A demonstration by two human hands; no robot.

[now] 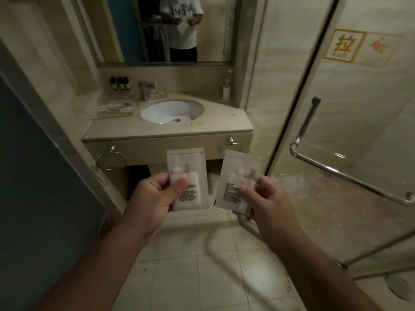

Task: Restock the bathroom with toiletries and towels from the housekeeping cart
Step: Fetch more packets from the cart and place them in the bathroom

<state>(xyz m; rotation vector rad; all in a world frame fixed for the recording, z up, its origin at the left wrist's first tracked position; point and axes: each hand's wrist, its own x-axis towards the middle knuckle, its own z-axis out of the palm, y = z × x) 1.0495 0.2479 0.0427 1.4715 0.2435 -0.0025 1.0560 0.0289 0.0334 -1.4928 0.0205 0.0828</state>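
Both hands are raised in front of the vanity, above the tiled floor (202, 265).

The left hand (152, 198) pinches the left sachet (187, 167) between thumb and curled fingers, with the thumb lying across its lower front. This sachet is upright and translucent, with white contents and a block of small print.

The right hand (267, 203) grasps the right sachet (235, 173) in the same manner, thumb on the front and fingers behind. This sachet is of like kind and tilts slightly to the right. The two sachets are just beside each other and do not touch. Both are in the air, clear of the worktop (157, 132).

The worktop carries:
- a white sink (157, 111) set into it, with a tap (147, 88) behind;
- three small dark bottles (120, 83) in a row at the left rear;
- a tray (113, 108) of packaged items left of the sink, contents too blurred to identify;
- a white container (226, 89) at the right rear.

A towel ring (111, 160) hangs on the left of the front panel and a second towel ring (231, 143) on the right.

The mirror (134, 30) above reflects a person's torso. A glass shower door (359, 120) with a metal handle (345, 176) stands at the right.
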